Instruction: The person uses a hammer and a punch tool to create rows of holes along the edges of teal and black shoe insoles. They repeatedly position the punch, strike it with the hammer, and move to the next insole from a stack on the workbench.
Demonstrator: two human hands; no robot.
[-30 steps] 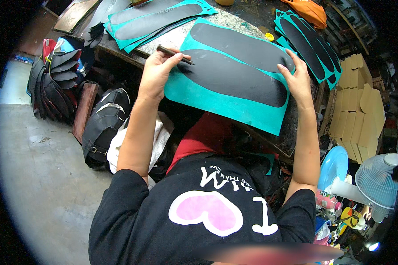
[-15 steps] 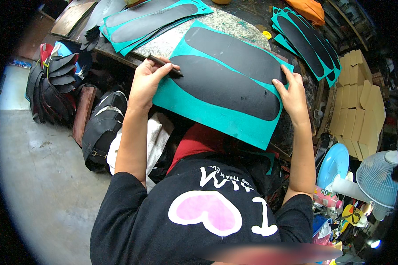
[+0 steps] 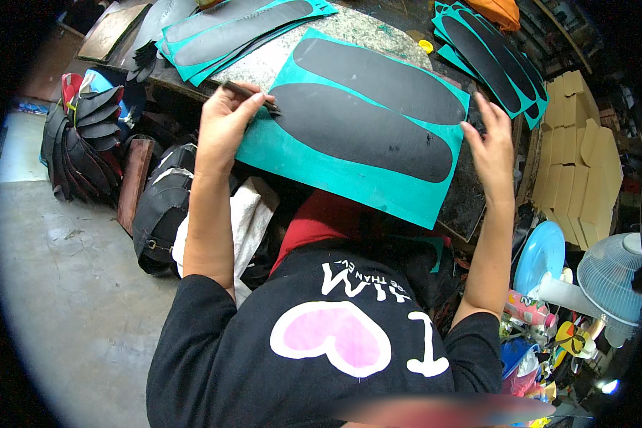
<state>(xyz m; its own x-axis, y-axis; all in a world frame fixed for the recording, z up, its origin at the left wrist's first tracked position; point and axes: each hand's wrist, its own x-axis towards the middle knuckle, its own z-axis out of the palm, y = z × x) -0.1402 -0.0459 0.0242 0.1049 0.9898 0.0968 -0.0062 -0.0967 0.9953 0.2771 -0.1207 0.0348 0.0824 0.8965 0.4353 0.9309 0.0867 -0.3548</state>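
A teal sheet [image 3: 349, 184] with two black shoe-sole shapes lies at the near edge of the worktable, tilted, its near corner jutting toward my lap. My left hand [image 3: 225, 128] is closed around a thin dark brush [image 3: 244, 91], the ragged tip over the left end of the nearer black sole shape [image 3: 364, 135]. Whether these fingers also touch the sheet is hard to see. Just off the sheet's right edge, my right hand [image 3: 491, 146] has its thumb and fingers apart with nothing between them.
Similar teal sheets form stacks at the table's far left [image 3: 242, 36] and far right [image 3: 488, 60]. A yellow cap [image 3: 426, 46] lies on the speckled tabletop [image 3: 364, 32]. Folded cardboard boxes [image 3: 574, 164] and a fan [image 3: 610, 278] stand at right. Bundled black pieces [image 3: 85, 146] are at left.
My right hand has let go of the sheet's right edge and moved slightly right. The sheet has shifted a little away and left. My left hand has moved left with the brush.
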